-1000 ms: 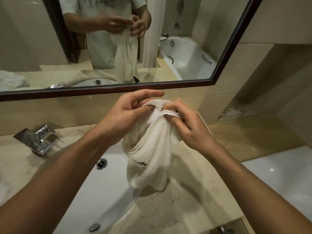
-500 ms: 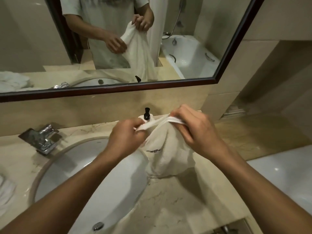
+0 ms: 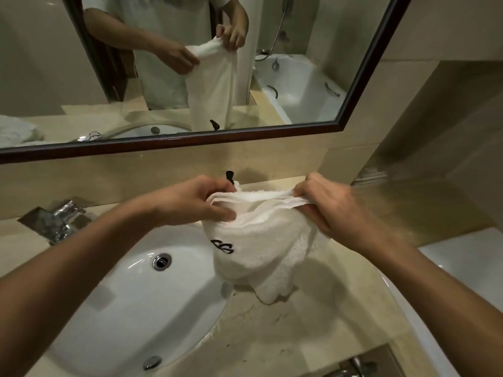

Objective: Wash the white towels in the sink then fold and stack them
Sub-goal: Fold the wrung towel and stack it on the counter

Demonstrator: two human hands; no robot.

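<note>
White terry cloth fills the middle of the view: a white towel with a dark embroidered monogram [image 3: 261, 240] hangs bunched between both hands, above the seam where the basin meets the counter. At nine o'clock of the towel, the left hand [image 3: 187, 205] has its fingers curled tight over the gathered top edge, thumb underneath, pinching the folds. At three o'clock, the right hand [image 3: 329, 205] grips the other end of that same edge, fingers wrapped round a flat band of fabric that stretches across between the two hands. Below that band the towel sags in a rounded pouch, monogram facing the camera at seven o'clock of the bundle, and its ragged lower hem dangles just over the beige marble countertop [image 3: 313, 327].

Down at seven o'clock of the towel lies the oval white ceramic sink [image 3: 122, 308], its round chrome overflow hole showing on the back wall and a chrome drain stopper near the bottom. Out at nine o'clock on the counter sits the angular chrome faucet [image 3: 58, 217]. Peeking over the towel at twelve o'clock is a black pump nozzle [image 3: 229, 176]; its bottle is mostly hidden. Above, the dark-framed wall mirror [image 3: 362, 77] reflects the hands, the towel, and a white bathtub.
</note>
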